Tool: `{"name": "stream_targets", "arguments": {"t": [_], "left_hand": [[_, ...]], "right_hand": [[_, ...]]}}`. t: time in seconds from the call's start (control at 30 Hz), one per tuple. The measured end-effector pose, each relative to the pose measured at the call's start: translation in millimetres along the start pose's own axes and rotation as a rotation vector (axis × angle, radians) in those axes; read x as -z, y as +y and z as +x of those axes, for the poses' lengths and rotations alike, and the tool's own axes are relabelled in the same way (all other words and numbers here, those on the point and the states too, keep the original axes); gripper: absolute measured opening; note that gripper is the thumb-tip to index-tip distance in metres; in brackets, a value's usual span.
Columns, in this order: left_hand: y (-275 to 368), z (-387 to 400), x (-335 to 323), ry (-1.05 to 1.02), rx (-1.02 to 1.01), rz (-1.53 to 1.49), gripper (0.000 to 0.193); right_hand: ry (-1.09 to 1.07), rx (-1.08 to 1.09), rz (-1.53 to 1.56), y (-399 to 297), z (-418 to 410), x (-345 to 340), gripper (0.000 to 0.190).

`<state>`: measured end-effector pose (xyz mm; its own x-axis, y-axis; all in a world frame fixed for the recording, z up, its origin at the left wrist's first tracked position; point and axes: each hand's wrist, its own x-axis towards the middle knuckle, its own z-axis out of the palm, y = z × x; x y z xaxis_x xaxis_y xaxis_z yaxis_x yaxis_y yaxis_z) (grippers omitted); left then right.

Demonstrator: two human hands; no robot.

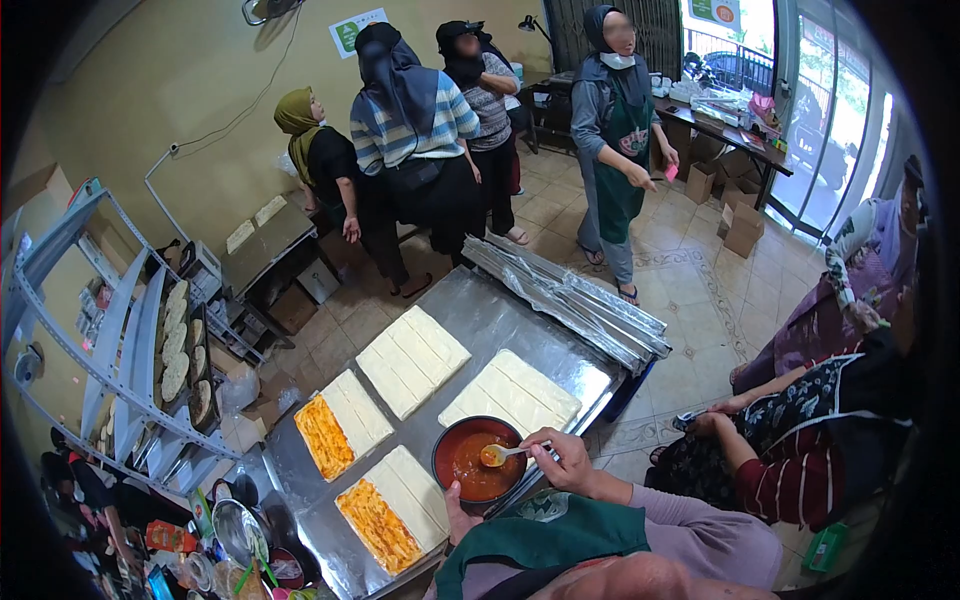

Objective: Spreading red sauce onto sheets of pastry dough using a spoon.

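My right hand [561,463] grips the handle of a pale spoon [513,452], its bowl dipped in orange-red sauce [480,480]. The sauce is in a round bowl [438,466] with a dark rim. At the bowl's lower left side, my left hand [459,514] holds it, with the thumb showing and the other fingers hidden. Left of the bowl lies a dough sheet [411,487] with sauce spread over its left part [379,532]. Another half-sauced dough sheet [358,412] is behind it. Two plain scored dough sheets [412,361] [510,397] lie farther back.
A metal table [480,307] carries the dough, with a stack of plastic-wrapped metal trays [562,304] along its far right edge. Left stands a metal rack [112,360] with flat breads [176,375]. A metal mixing bowl [234,529] sits lower left. Several people stand around the room.
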<state>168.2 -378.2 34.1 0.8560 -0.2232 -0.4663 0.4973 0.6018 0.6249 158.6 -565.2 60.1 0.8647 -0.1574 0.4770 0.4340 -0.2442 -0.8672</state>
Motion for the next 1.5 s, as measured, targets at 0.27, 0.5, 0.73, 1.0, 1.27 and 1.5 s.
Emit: {"name": "stream_targets", "arguments": {"t": [0.27,0.5,0.73,1.0,1.27,1.5], "left_hand": [[-4,4,-1,0.014,0.020,-0.008,0.053],[-19,16,22,0.051,0.009,-0.066,0.056],[-25,13,29,-0.012,-0.094,0.020,0.069],[-15,19,28,-0.015,-0.131,0.094,0.072],[-13,17,29,0.038,-0.160,0.192,0.072],[-16,16,41,0.074,-0.137,0.232,0.074]], "right_hand": [[0.044,-0.178,0.068,-2,4,12,0.021],[0.018,-0.169,0.035,12,-5,19,0.019],[-0.088,-0.078,-0.096,23,-6,15,0.014],[-0.203,-0.040,-0.142,28,9,1,0.012],[-0.251,-0.169,-0.038,53,-7,-13,0.014],[-0.106,-0.635,0.450,73,-15,-29,0.025]]}}
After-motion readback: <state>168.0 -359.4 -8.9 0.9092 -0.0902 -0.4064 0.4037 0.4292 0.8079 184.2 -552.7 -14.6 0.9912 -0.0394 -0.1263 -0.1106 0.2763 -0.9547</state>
